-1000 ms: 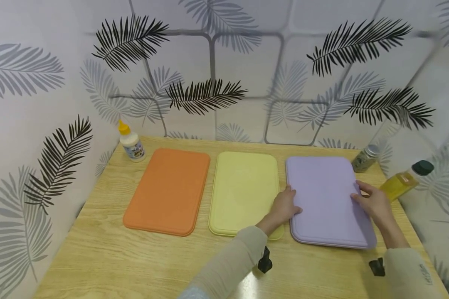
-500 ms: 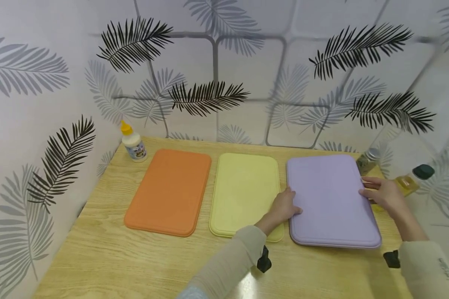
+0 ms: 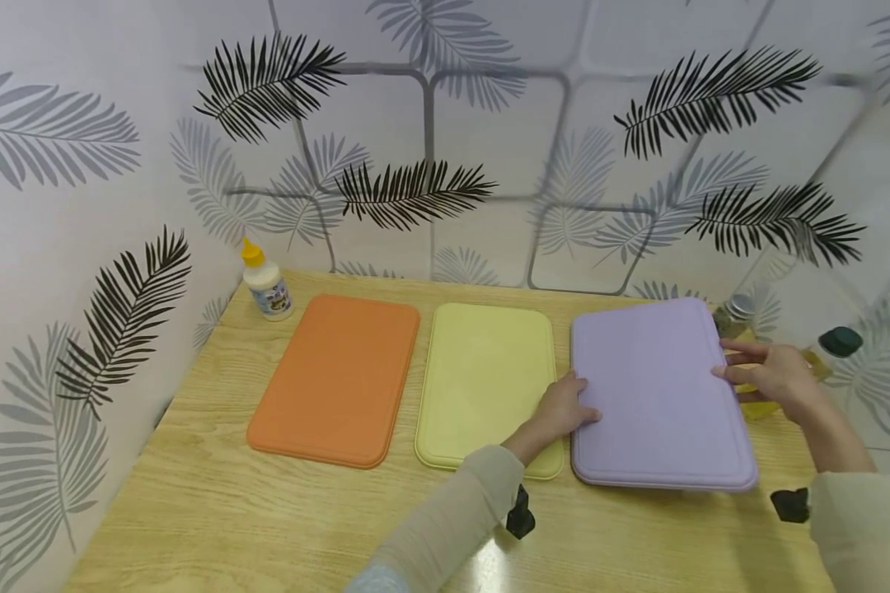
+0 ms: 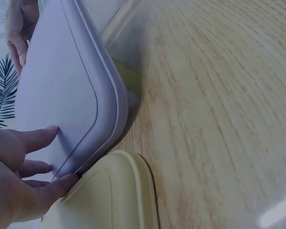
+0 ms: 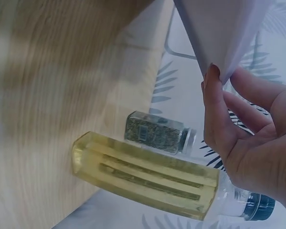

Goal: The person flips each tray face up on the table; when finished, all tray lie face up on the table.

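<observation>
A purple cutting board [image 3: 656, 395] leans with its right side raised and its left edge low, beside the yellow cutting board [image 3: 482, 379]. My right hand [image 3: 775, 379] pinches the raised edge; the right wrist view shows the fingertips [image 5: 213, 71] and thumb closing on it. My left hand [image 3: 564, 403] holds the low left edge, thumb over the top face. In the left wrist view, one fingertip [image 4: 75, 177] of it sits right at the rim, above the yellow board. An orange cutting board [image 3: 337, 379] lies flat to the left.
A white glue bottle [image 3: 269, 288] with a yellow cap stands at the back left of the wooden table [image 3: 267, 527]. Right of the purple board are a small jar of dried herbs [image 5: 155, 132] and a bottle of yellow oil [image 5: 148, 176]. Patterned wall covering surrounds the table.
My right hand has moved right and upward, raising the purple board's right edge, so the board tilts more and covers more of the jar. My left hand has stayed at the left edge.
</observation>
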Demonstrator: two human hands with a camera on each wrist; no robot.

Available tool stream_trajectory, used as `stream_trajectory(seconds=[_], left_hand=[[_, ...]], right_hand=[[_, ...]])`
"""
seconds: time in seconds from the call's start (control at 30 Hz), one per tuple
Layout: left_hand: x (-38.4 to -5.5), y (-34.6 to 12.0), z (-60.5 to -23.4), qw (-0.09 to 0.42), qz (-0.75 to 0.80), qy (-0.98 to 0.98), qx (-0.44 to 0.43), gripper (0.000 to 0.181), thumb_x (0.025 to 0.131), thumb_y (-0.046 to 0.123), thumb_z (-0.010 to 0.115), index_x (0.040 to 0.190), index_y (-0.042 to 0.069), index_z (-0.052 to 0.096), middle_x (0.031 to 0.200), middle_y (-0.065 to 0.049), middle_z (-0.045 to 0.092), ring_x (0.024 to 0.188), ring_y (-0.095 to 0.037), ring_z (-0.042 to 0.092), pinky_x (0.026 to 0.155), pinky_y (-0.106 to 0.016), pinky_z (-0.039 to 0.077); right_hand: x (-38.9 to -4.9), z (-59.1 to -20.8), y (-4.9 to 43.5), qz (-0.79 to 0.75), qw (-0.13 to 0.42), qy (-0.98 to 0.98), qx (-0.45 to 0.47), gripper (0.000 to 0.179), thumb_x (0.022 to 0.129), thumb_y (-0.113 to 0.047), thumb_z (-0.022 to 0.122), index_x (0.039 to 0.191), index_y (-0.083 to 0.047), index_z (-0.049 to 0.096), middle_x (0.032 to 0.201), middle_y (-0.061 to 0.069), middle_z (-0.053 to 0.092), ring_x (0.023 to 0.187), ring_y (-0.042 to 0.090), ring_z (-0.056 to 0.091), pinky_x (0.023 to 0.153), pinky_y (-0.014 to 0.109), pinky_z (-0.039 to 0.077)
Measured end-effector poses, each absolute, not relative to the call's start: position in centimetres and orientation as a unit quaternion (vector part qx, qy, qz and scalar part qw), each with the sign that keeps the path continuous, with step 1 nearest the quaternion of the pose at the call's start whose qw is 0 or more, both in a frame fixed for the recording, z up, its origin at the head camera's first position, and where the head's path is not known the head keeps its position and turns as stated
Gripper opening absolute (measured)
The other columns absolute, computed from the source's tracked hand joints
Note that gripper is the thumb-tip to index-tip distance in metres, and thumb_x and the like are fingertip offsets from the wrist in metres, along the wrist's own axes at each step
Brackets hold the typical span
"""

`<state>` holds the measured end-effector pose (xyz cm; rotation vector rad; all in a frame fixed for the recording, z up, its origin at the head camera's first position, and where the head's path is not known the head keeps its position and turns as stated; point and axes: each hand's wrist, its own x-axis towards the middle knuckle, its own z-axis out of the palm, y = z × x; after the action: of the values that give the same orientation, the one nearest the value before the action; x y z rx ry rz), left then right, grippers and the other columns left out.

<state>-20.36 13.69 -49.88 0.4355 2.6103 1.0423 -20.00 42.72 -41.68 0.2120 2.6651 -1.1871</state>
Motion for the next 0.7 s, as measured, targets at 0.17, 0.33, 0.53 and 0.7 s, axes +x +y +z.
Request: stream_trajectory(seconds=[0.17, 0.33, 0.53, 0.7], left_hand=[[-19.8, 13.5, -50.1, 0.136, 0.375, 0.9, 0.178, 0.054, 0.085, 0.021, 0.074, 0.133, 0.001, 0.056, 0.144, -0.016, 0.046, 0.132, -0.023, 0.044, 0.108, -0.023, 0.035], [-18.8, 13.2, -50.2, 0.139, 0.39, 0.891, 0.186, 0.057, 0.086, 0.022, 0.074, 0.136, 0.004, 0.054, 0.145, -0.016, 0.045, 0.133, -0.024, 0.043, 0.108, -0.026, 0.035], [-16.6, 12.5, -49.8, 0.144, 0.399, 0.883, 0.202, 0.062, 0.086, 0.026, 0.074, 0.139, 0.005, 0.05, 0.146, -0.015, 0.044, 0.135, -0.024, 0.04, 0.109, -0.028, 0.034], [-14.7, 12.3, -49.5, 0.142, 0.414, 0.872, 0.22, 0.079, 0.083, 0.036, 0.075, 0.148, 0.009, 0.039, 0.152, -0.015, 0.035, 0.14, -0.023, 0.032, 0.111, -0.03, 0.031]], right_hand=[[-20.2, -40.7, 42.4, -0.417, 0.11, 0.899, 0.071, 0.074, 0.091, -0.03, 0.069, 0.144, 0.008, 0.034, 0.133, 0.037, 0.041, 0.079, 0.003, 0.061, 0.073, 0.038, 0.058], [-20.2, -40.0, 42.0, -0.416, 0.106, 0.898, 0.094, 0.077, 0.089, -0.034, 0.07, 0.144, 0.007, 0.035, 0.134, 0.035, 0.041, 0.079, 0.004, 0.061, 0.072, 0.036, 0.058], [-20.3, -39.6, 41.6, -0.413, 0.094, 0.901, 0.1, 0.076, 0.088, -0.035, 0.071, 0.144, 0.006, 0.038, 0.133, 0.033, 0.043, 0.078, 0.005, 0.061, 0.071, 0.035, 0.059], [-20.4, -39.0, 41.3, -0.416, 0.087, 0.899, 0.107, 0.077, 0.087, -0.036, 0.072, 0.144, 0.005, 0.039, 0.128, 0.025, 0.05, 0.077, 0.004, 0.062, 0.071, 0.035, 0.059]])
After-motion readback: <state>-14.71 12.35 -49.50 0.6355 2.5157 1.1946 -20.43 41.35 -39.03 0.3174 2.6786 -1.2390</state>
